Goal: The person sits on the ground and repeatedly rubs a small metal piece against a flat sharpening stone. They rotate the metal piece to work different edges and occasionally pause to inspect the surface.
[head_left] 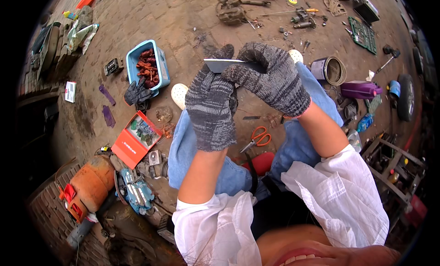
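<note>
Both my hands wear grey-and-black knitted gloves and are raised together above my knees. A thin flat piece (221,65), pale along its upper edge and dark grey on its face, lies between them. My left hand (211,110) is closed around its left part. From the right, my right hand (271,78) pinches the same piece, with its fingers bent over it; the piece's right end is hidden there. Below my hands, scissors with orange handles (262,137) lie between my legs, near a small dark strip (251,117) on the ground.
At left are a blue basin (166,74) of reddish coils, a black glove (136,93), a red box (130,148) of small parts and an orange cylinder (94,181). A metal can (321,70), purple container (357,89) and green tool case (363,35) stand at right.
</note>
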Tool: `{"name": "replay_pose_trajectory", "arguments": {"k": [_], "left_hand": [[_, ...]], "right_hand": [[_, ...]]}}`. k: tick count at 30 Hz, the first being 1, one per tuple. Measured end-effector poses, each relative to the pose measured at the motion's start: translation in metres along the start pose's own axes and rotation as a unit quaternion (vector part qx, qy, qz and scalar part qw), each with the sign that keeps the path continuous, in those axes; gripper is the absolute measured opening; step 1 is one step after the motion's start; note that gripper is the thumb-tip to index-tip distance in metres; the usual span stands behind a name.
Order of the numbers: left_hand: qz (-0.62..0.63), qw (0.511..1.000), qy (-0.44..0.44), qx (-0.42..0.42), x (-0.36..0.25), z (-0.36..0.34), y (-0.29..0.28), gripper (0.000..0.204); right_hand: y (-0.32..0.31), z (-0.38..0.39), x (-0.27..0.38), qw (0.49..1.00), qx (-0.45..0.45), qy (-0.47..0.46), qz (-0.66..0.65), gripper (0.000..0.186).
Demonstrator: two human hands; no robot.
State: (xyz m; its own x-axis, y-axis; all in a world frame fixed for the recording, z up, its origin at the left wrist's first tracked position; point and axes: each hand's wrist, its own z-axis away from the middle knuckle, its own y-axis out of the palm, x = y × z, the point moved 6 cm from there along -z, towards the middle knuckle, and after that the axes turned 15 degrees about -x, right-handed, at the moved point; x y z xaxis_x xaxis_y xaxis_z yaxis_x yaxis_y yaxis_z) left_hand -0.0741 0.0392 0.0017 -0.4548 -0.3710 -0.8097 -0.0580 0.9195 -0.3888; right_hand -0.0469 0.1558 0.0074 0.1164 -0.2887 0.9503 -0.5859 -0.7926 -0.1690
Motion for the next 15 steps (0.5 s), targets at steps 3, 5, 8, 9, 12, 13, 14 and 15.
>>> {"name": "replay_pose_trajectory", "arguments": {"k": [3,5,8,9,12,13,14,15], "left_hand": [[-0.156,0.976,0.144,0.043,-0.003,0.000,0.004,0.014],[-0.211,0.958,0.177,0.076,-0.005,0.001,0.007,0.018],[-0.059,0.996,0.045,0.048,-0.001,0.005,0.003,0.021],[-0.062,0.996,0.051,0.045,0.000,0.006,0.002,0.021],[-0.236,0.948,0.199,0.073,0.003,0.008,0.007,0.021],[-0.223,0.954,0.185,0.080,0.001,0.006,0.007,0.021],[-0.211,0.959,0.171,0.088,-0.002,0.002,0.007,0.021],[-0.198,0.963,0.156,0.096,-0.004,0.001,0.007,0.021]], "right_hand": [[0.001,0.000,-0.009,0.995,0.026,0.087,-0.046,0.024],[-0.001,-0.001,-0.006,0.998,0.024,0.059,0.008,0.024],[-0.007,-0.006,-0.002,0.999,0.017,-0.003,0.049,0.025],[-0.008,-0.008,-0.002,0.998,0.013,-0.027,0.056,0.025],[-0.004,-0.004,-0.002,0.998,0.032,0.035,0.033,0.025],[-0.001,-0.001,0.005,0.997,0.052,0.036,0.041,0.026],[0.000,0.002,0.001,0.998,0.038,0.054,0.006,0.027],[0.000,0.003,-0.004,0.998,0.036,0.056,0.006,0.028]]}}
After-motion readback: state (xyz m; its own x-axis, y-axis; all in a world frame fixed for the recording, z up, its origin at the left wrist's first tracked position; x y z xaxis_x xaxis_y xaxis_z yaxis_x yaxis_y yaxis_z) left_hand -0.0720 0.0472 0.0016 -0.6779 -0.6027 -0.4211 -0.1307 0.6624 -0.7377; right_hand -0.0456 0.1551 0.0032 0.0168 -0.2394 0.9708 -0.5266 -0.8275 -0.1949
